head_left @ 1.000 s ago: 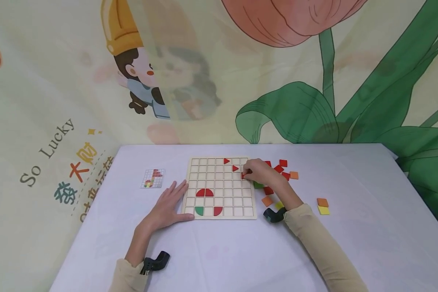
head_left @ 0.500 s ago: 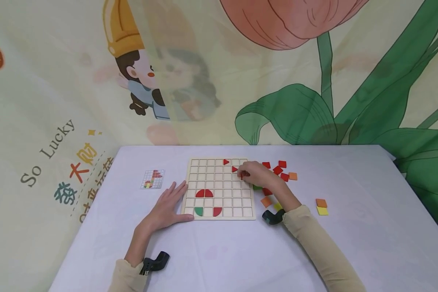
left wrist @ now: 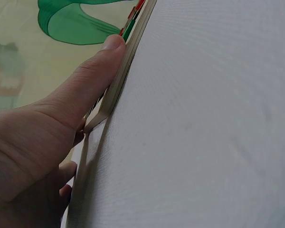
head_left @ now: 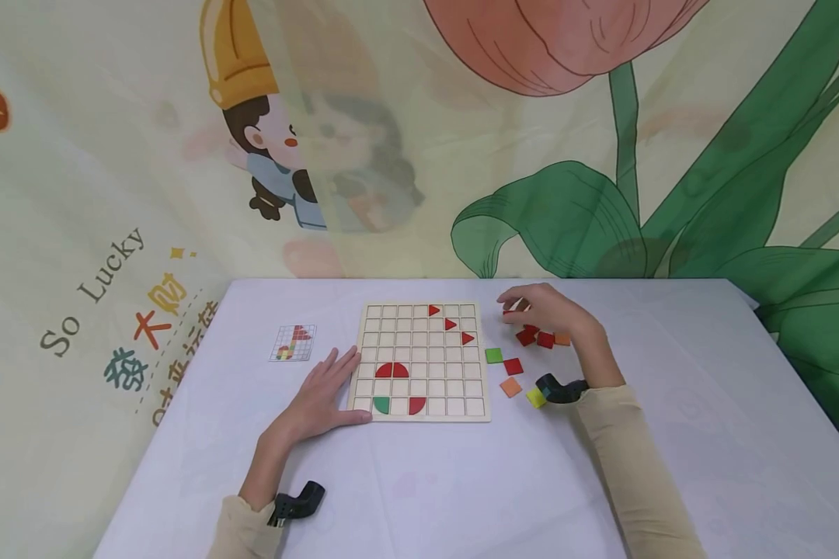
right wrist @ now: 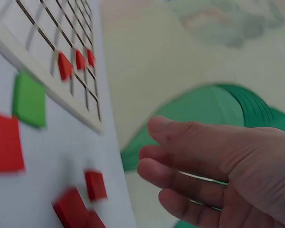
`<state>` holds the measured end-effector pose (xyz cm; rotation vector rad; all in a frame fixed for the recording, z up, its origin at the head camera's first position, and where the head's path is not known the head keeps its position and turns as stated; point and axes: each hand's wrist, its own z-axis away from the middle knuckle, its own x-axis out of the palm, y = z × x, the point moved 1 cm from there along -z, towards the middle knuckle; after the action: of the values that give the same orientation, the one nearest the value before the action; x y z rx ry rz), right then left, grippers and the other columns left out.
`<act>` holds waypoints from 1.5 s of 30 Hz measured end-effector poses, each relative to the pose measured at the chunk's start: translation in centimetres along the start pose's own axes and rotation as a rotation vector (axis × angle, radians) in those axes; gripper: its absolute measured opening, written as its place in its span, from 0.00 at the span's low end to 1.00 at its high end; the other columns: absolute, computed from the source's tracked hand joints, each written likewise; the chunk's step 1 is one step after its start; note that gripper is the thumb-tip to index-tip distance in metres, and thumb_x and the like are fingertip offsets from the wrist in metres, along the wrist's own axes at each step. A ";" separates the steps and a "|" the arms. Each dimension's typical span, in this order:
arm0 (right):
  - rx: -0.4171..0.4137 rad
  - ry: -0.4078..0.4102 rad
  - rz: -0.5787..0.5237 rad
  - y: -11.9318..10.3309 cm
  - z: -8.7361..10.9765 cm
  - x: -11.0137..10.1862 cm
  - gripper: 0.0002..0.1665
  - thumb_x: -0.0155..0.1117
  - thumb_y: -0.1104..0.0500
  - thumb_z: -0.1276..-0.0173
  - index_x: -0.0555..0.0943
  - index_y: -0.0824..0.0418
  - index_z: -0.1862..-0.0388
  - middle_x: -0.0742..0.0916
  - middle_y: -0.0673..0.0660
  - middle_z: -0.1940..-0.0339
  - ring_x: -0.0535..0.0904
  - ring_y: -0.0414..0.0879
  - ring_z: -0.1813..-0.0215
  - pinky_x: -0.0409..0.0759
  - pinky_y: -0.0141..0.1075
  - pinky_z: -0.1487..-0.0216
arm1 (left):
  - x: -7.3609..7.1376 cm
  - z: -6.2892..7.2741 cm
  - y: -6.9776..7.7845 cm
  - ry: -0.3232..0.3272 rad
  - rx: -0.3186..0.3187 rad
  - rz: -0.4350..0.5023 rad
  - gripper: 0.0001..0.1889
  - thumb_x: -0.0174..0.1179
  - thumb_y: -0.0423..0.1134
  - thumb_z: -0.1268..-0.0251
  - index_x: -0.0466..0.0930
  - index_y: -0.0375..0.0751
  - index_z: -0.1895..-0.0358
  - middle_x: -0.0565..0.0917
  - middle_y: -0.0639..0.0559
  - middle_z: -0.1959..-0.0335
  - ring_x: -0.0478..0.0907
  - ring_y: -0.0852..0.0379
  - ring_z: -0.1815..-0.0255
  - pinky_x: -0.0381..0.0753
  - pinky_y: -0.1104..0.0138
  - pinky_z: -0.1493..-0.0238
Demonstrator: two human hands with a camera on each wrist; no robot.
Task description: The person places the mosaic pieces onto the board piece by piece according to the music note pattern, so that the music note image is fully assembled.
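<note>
A wooden grid board (head_left: pixel 419 346) lies on the table. Three red triangle tiles (head_left: pixel 450 324) run diagonally down its upper right cells. Lower down sit two red quarter-circle tiles (head_left: pixel 384 371) side by side, a green quarter-circle (head_left: pixel 382 404) and another red one (head_left: pixel 416 405). My left hand (head_left: pixel 319 400) rests along the board's left edge, its thumb (left wrist: pixel 92 78) on the near corner in the left wrist view. Beyond the board's right side, my right hand (head_left: pixel 551 309) hovers over the red tiles (head_left: pixel 545 340), fingers loosely bent and apart from the thumb, holding nothing.
Left of the board lies a pattern card (head_left: pixel 294 343). Right of it are a green tile (head_left: pixel 494 355), a red tile (head_left: pixel 513 366), an orange tile (head_left: pixel 510 387) and a yellow tile (head_left: pixel 535 398). A printed cloth (head_left: pixel 391 155) hangs behind the table.
My right hand has let go of the third red triangle, which lies in its cell, and has moved right and back over the loose red tiles. My left hand has stayed put.
</note>
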<state>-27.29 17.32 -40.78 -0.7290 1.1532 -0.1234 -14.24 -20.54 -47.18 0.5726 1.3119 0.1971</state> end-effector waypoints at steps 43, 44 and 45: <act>0.143 0.027 0.002 6.1 1.0 -1.4 0.16 0.59 0.65 0.32 0.82 0.66 0.46 0.84 0.67 0.47 0.78 0.59 0.46 0.82 0.50 0.44 | -0.2 0.0 0.2 0.007 0.009 0.026 0.54 0.70 0.62 0.52 0.53 0.45 0.23 0.53 0.46 0.21 0.40 0.39 0.19 0.44 0.41 0.23; 0.147 0.028 0.004 6.1 0.9 -1.3 0.16 0.58 0.65 0.32 0.82 0.66 0.47 0.84 0.67 0.47 0.78 0.59 0.46 0.82 0.50 0.44 | -0.2 0.0 0.2 0.005 0.007 0.027 0.54 0.70 0.62 0.52 0.53 0.45 0.23 0.53 0.46 0.21 0.40 0.39 0.19 0.44 0.41 0.23; 0.146 0.028 0.005 6.2 0.9 -1.3 0.15 0.58 0.66 0.32 0.82 0.66 0.48 0.83 0.67 0.48 0.78 0.59 0.47 0.82 0.50 0.45 | -0.2 0.0 0.2 0.003 0.006 0.029 0.54 0.70 0.62 0.52 0.53 0.45 0.23 0.53 0.46 0.21 0.40 0.39 0.19 0.44 0.41 0.23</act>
<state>-28.70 23.05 -43.17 -0.5967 1.1599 -0.2115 -14.23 -20.45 -46.89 0.5963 1.3084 0.2183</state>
